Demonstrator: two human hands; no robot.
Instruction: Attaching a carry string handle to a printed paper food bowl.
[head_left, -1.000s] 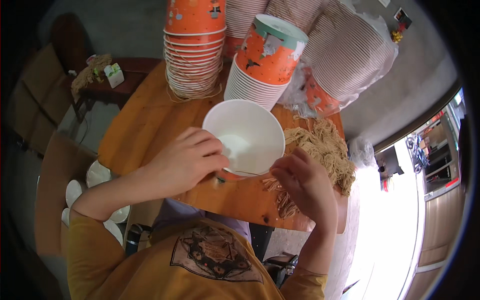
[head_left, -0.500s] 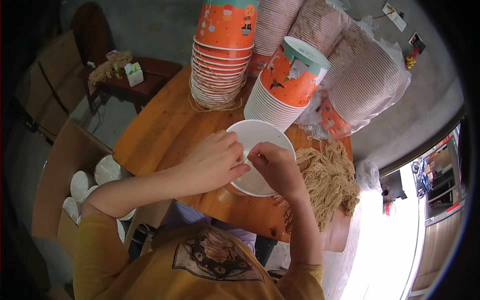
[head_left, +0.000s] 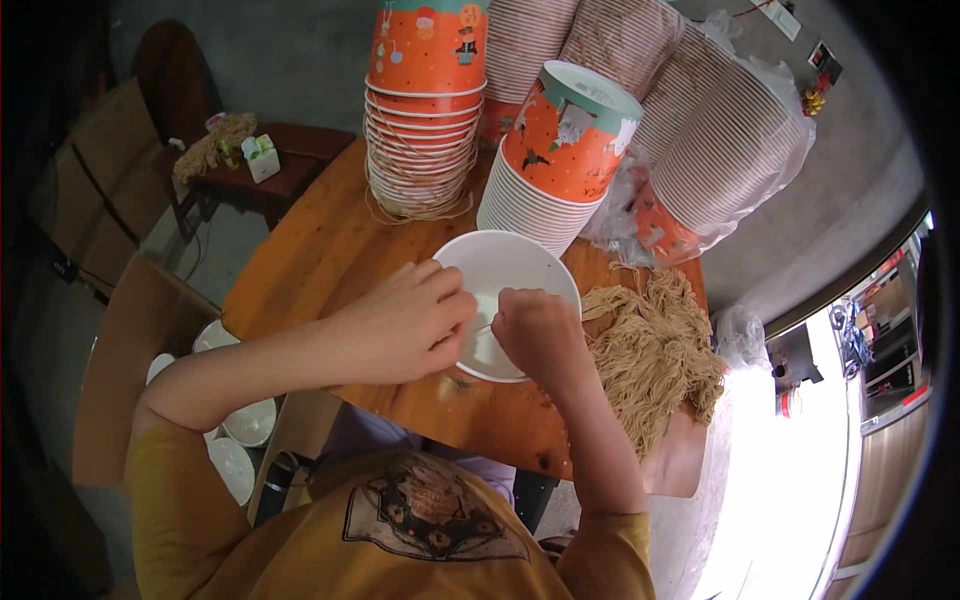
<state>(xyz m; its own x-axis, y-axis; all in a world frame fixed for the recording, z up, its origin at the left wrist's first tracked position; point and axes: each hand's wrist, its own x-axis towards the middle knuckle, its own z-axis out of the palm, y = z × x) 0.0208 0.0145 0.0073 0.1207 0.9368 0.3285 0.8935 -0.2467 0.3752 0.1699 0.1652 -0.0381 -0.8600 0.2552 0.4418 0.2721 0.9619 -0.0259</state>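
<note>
An upright white paper bucket [head_left: 545, 262] stands with its mouth toward me near the table's front edge, its inside bare white. Over its left rim reaches my left hand [head_left: 418, 320], fingers curled in a pinch. My right hand [head_left: 540, 330] is closed in a fist above the bucket's right side. A short thin pale string [head_left: 482, 328] runs between the two hands, its ends hidden in the fingers. Beside my right forearm lies a heap of tan strings [head_left: 650, 350].
Behind the bucket rise an orange bucket stack with string loops [head_left: 425, 140] and an upside-down stack [head_left: 565, 160]. Plastic-wrapped stacks [head_left: 725, 150] lean against the wall. A cardboard box [head_left: 110, 370] with white buckets [head_left: 250, 422] stands on the left, below the wooden table [head_left: 300, 290].
Both hands have drawn closed, the right one turning into a fist. A string now shows stretched between them. The whole view has shifted slightly.
</note>
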